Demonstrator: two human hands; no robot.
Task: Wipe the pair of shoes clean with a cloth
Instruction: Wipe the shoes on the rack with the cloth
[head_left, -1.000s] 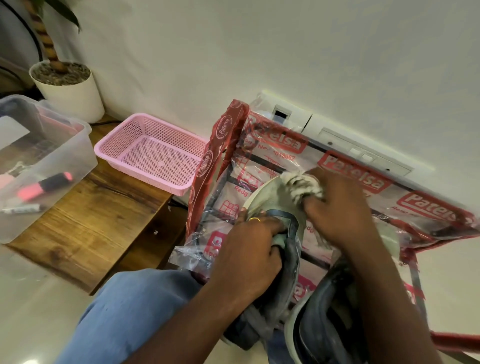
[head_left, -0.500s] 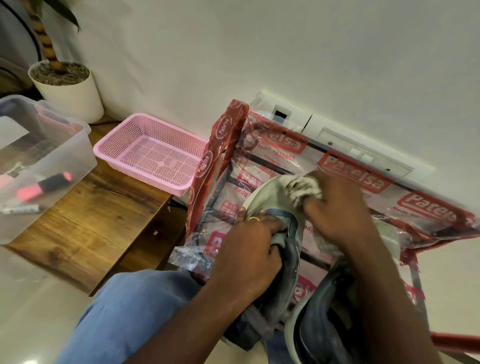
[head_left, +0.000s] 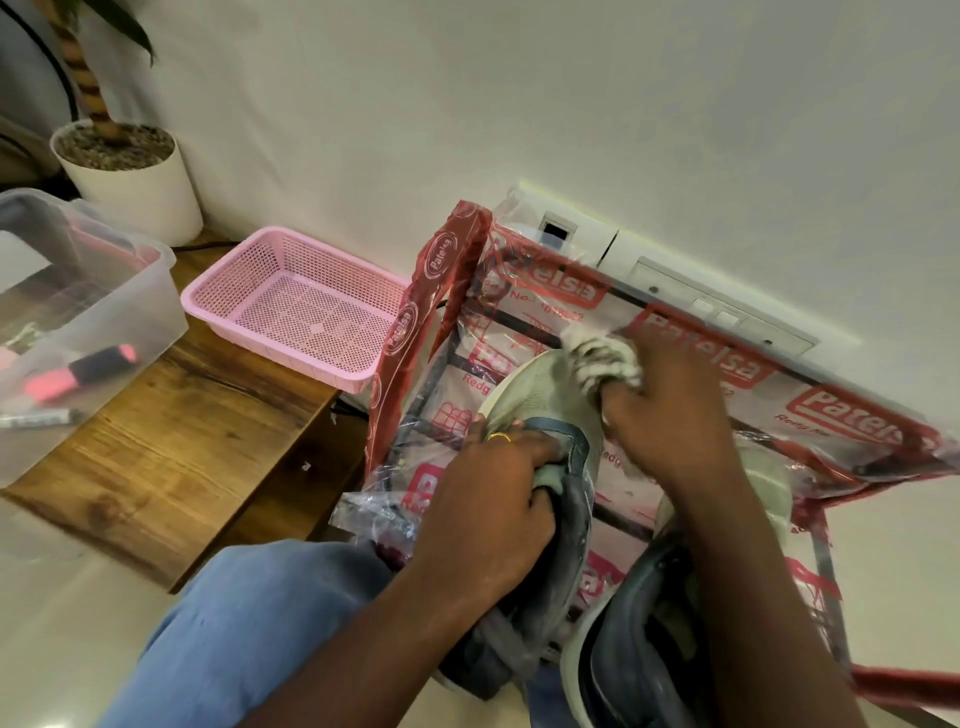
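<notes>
Two hands have barely shifted since a moment ago. Over the red-printed plastic bag (head_left: 831, 415), the left hand (head_left: 483, 499) still grips one shoe (head_left: 540, 400), fingers (head_left: 522, 444) curled into its collar; ahead of them the right hand (head_left: 670, 426) pinches the bunched cloth (head_left: 602, 358) against the toe. The second shoe (head_left: 628, 675), under the right forearm, is mostly hidden. Pale floor (head_left: 62, 623), white wall (head_left: 519, 104).

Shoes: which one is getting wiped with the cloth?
The shoe the left hand holds by its opening; the right hand presses the cloth on its toe. The other shoe lies lower, under the right arm, with no cloth on it.
</notes>
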